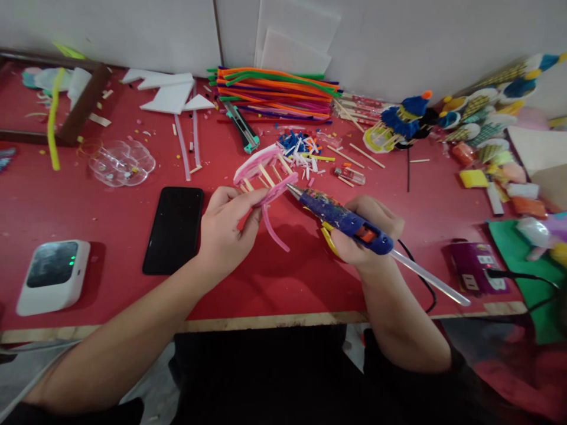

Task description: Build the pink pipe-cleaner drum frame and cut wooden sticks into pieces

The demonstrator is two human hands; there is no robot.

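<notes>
Black clothing (266, 378) lies nearest the camera, at 6 o'clock. Just left of the table's middle, the left hand (233, 227) pinches the near rim of a pink frame (279, 189) braced by wooden sticks (267, 176), a loose pink strip (273, 230) trailing towards 5 o'clock. From 3 o'clock, the right hand (357, 251) is wrapped around a glue gun (341, 212), its nozzle (294, 190) at the rim; whether they touch, I cannot tell. Good gluing here probably wants a steady pinch, fingertips clear of hot metal, a small bead right at the joint, and scraps (305, 159) at 1 o'clock left undisturbed.
</notes>
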